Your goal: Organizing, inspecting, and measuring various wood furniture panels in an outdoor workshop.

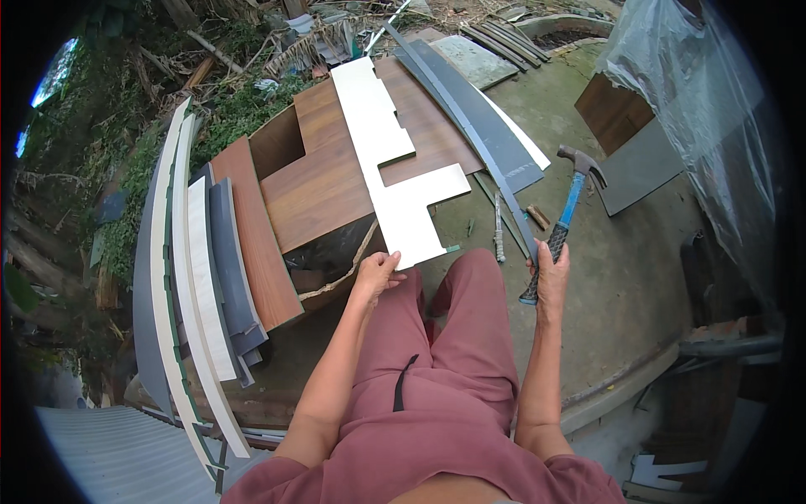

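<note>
My left hand (379, 275) pinches the near end of a long white board (361, 143) with notches cut along its right edge. That board lies across wood-grain brown panels (323, 181). In my right hand (552, 273) is a claw hammer (573, 206), its head up and its blue and black handle gripped near the bottom. A long grey strip (470, 139) runs down to my right hand; whether the fingers also touch it I cannot tell. Beside the strip lies a dark grey panel (504, 139).
Several long boards (189, 277) lean on the left, next to a reddish-brown panel (252, 235). A wood scrap (538, 217) and a thin whitish stick (499, 227) lie on the concrete floor (621, 277). Clear plastic sheeting (688, 92) hangs at the right over panels.
</note>
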A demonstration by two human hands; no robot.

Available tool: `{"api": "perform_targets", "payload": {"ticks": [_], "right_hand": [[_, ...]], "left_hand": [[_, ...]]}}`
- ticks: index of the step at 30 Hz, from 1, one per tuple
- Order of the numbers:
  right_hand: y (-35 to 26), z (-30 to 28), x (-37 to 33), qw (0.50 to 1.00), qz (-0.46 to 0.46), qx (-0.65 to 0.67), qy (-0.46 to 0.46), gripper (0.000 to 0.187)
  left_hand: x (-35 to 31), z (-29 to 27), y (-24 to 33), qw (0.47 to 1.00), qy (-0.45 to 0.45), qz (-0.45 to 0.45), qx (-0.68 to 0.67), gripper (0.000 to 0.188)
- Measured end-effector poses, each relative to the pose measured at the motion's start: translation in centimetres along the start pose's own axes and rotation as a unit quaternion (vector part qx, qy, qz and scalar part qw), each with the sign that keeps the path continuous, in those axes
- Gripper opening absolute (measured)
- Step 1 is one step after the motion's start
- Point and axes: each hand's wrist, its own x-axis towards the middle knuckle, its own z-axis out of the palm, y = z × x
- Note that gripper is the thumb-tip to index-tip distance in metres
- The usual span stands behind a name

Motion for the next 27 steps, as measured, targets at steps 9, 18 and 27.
{"api": "perform_targets", "payload": {"ticks": [9,18,27], "right_hand": [[3.3,0.3,-0.9,0.987,0.120,0.109,-0.002,0.024],[1.4,2.3,-1.1,0.996,0.069,0.049,0.017,0.023],[1.0,6.2,0.9,0.989,-0.032,-0.141,-0.011,0.033]], "left_hand": [[-0.1,0.1,0.5,0.999,-0.035,-0.024,-0.018,0.045],[-0.1,0.6,-0.1,0.987,-0.071,-0.021,-0.141,0.038],[-0.4,1.4,-1.7,0.964,-0.086,0.013,-0.250,0.032]]}}
